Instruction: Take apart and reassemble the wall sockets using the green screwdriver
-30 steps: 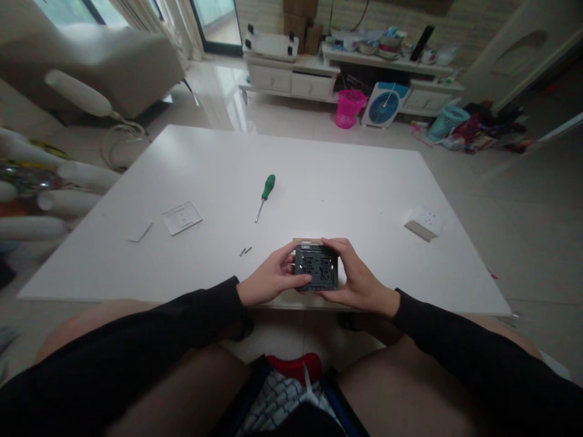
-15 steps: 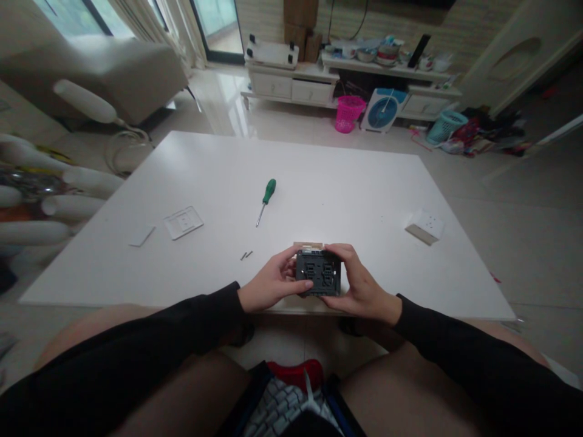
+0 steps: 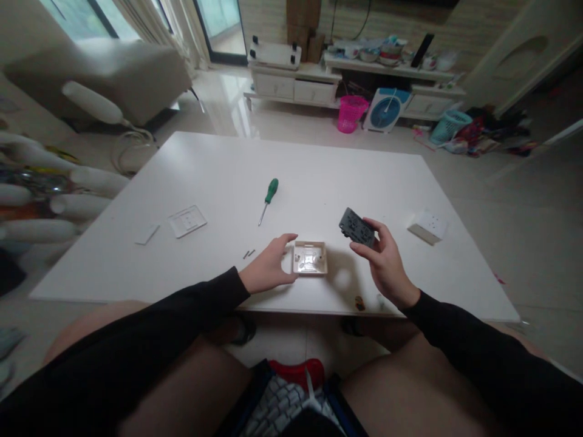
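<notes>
In the head view my right hand (image 3: 387, 267) grips a dark grey wall socket insert (image 3: 354, 228) by its right end, tilted above the table. Moulded slots and terminals cover its visible face. Below and to the left, a shallow white socket back box (image 3: 310, 258) lies with its open side up. My left hand (image 3: 269, 262) is at the box's left edge, thumb and fingers spread apart; whether they touch it I cannot tell. Two small screws (image 3: 248, 254) lie by that hand. Farther up lies a screwdriver (image 3: 271, 193) with a green handle.
On the left of the white table (image 3: 228, 176) are a white faceplate frame (image 3: 187, 222) and a thin white plate (image 3: 147, 235). A white socket box (image 3: 427, 226) stands at the right. Near the front edge is a small brown piece (image 3: 359, 303).
The dark insert has moved up and right in my right hand, away from my left. The white box beneath is now uncovered, and my left hand's fingers have come off the insert.
</notes>
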A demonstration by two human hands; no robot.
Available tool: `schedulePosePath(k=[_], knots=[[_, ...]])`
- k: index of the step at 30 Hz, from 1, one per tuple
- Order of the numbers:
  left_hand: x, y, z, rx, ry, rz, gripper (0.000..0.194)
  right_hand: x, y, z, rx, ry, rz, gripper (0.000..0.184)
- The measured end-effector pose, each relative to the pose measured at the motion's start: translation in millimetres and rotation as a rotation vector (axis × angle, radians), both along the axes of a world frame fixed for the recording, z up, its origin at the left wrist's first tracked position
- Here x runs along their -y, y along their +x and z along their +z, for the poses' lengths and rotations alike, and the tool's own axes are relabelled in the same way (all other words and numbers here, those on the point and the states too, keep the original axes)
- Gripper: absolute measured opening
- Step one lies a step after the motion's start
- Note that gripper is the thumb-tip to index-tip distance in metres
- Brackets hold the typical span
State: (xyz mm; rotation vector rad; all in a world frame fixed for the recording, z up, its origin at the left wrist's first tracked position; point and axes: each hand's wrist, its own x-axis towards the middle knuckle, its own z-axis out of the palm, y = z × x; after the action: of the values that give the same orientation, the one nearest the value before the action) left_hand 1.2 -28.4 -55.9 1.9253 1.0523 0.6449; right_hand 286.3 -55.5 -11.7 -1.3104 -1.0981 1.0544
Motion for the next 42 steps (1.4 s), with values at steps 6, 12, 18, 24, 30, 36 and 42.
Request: schedulePosePath(k=[6,12,18,24,30,36,42], knots=[[-5.5,4.8,-25.3,-0.145,0.112,-0.049,0.098,1.2,-3.8,3.9,-0.107,-0.092,-0.056,0.065],[-13.3,8.4,-25.8,-0.134,0.081,-0.06,0.093,0.9,-3.3,3.5,-0.105,-0.073,-0.04,0.065],[-9.2,11.5,-20.0,-0.078,0.068,-0.085,0.096,0.9,0.1,-8.0,0.158,-0.016,0.171,0.071],[-8.4,13.7,-14.5,-0.058,0.02,-0.147,0.089,-1.5,-4.8,-28.0,0.587,0.19,0.426,0.075],[-8.8,13.7,-15.0,-0.105,0.056,-0.151,0.085,-5.3,-3.8,-52.9,0.811,0.201,0.527,0.082],[-8.9,14.1,-9.2,-0.124,0.112,-0.202,0.08,-1.1,-7.9,-56.6,0.869,0.144,0.529,0.086],[-10.7,13.2,-9.6,-0.147,0.134,-0.213,0.075,-2.7,-6.6,-61.3,0.821,0.127,0.551,0.085]])
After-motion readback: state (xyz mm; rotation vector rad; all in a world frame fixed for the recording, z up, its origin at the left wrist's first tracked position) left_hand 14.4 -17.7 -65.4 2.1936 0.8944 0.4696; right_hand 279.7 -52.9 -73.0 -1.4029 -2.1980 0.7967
